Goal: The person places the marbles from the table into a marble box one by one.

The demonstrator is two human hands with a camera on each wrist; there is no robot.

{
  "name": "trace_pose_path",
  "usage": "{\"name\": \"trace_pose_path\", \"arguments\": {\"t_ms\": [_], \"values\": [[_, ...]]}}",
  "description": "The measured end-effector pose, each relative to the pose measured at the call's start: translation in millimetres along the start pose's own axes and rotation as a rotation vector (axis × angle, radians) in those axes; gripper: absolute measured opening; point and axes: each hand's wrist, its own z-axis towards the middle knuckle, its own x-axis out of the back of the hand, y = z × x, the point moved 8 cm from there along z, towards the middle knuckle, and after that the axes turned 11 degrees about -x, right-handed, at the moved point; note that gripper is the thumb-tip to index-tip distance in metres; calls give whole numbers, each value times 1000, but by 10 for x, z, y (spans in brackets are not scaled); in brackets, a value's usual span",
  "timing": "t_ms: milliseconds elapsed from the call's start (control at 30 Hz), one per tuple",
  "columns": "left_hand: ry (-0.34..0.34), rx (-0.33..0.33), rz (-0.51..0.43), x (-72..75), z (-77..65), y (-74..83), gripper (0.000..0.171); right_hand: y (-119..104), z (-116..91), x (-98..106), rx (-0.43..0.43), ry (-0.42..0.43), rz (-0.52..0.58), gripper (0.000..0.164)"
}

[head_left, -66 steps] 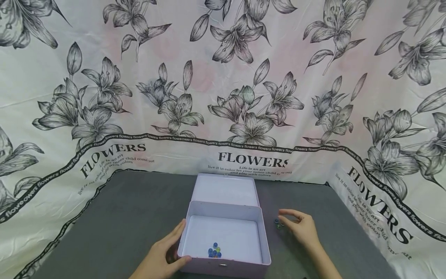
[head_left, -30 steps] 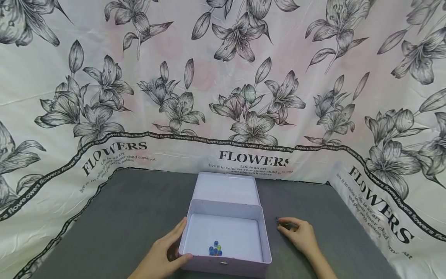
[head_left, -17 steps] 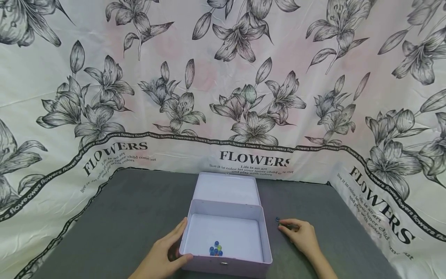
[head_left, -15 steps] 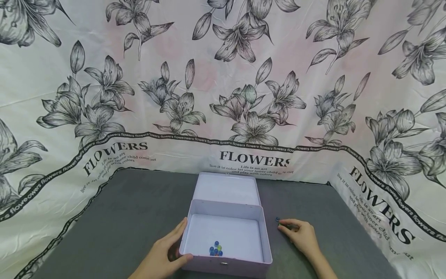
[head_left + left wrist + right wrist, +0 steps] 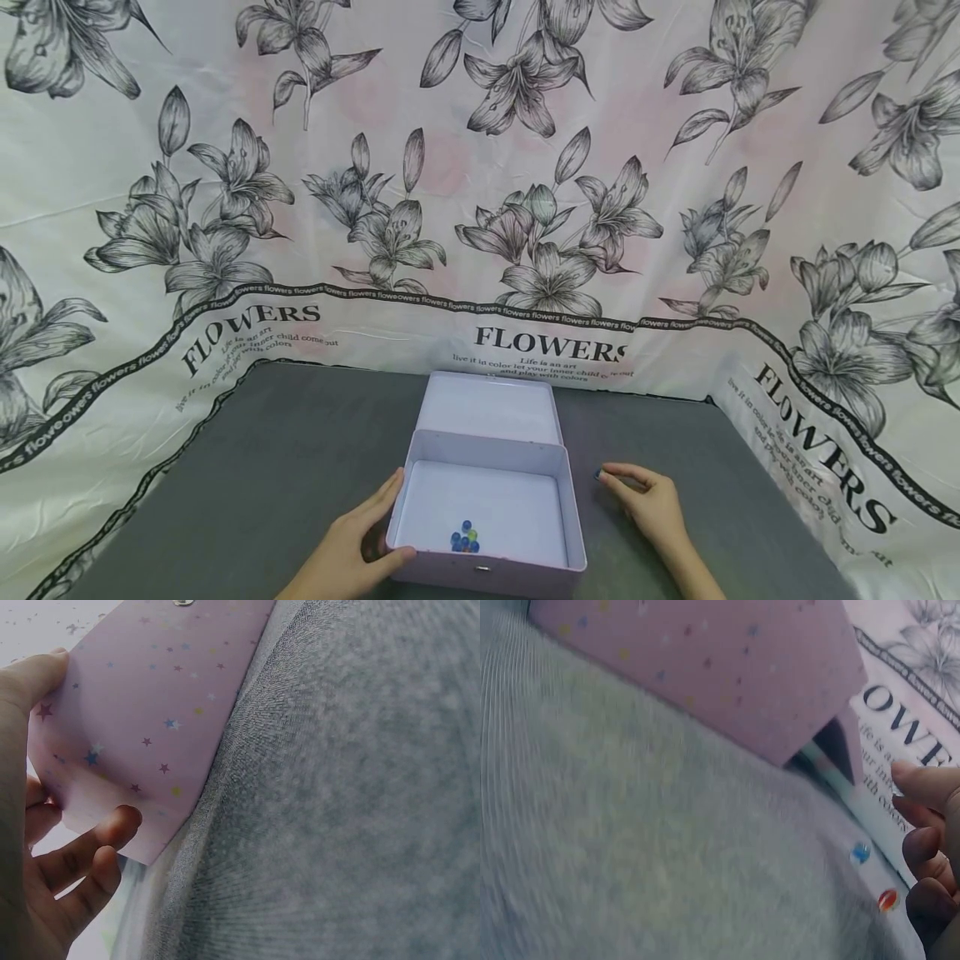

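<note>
Fingers of the right hand (image 5: 648, 502) meet at a blue marble (image 5: 598, 474); left fingers hold the box (image 5: 517, 510)

The right thumb and forefinger come close together at their tips, the other fingers bent behind them. From the head view the blue marble shows right at these tips, partly covered. The right wrist view shows a tiny glint between the two fingertips; I cannot tell whether they pinch a marble. In that view, near the bent fingers, a pale blue marble (image 5: 861, 853) and a red-orange marble (image 5: 888, 901) lie on the grey cloth (image 5: 300, 450).

The left hand (image 5: 352, 533) grips the box's near left corner: thumb over the front rim, longer fingers along the left wall. Its wrist view shows two more fingers bent at the lower corner; whether they touch the wall I cannot tell.

Just right of the left thumb tip, on the box floor, sits a cluster of marbles (image 5: 465, 542), mostly blue, one yellow-green. Right of that thumb, on the pink, star-printed front, is a metal clasp (image 5: 482, 568). Beyond both hands' fingers, the lid (image 5: 487, 407) lies folded back, and further off hangs flower-printed fabric (image 5: 551, 275).
</note>
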Motion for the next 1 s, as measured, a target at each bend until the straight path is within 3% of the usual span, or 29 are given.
{"name": "trace_pose_path", "arguments": {"t_ms": [233,567,800,1000], "values": [[-2,-16,17,4,-13,24,93,-240,-99,35,-47,24,87,40],[11,-30,5,16,-11,37,93,-583,-58,-15,39,12,61,38],[7,-6,-5,7,-21,17,94,-713,-78,-216,71,-14,70,35],[30,-38,22,26,-11,45,93,-908,-122,-490,132,-61,88,28]]}}
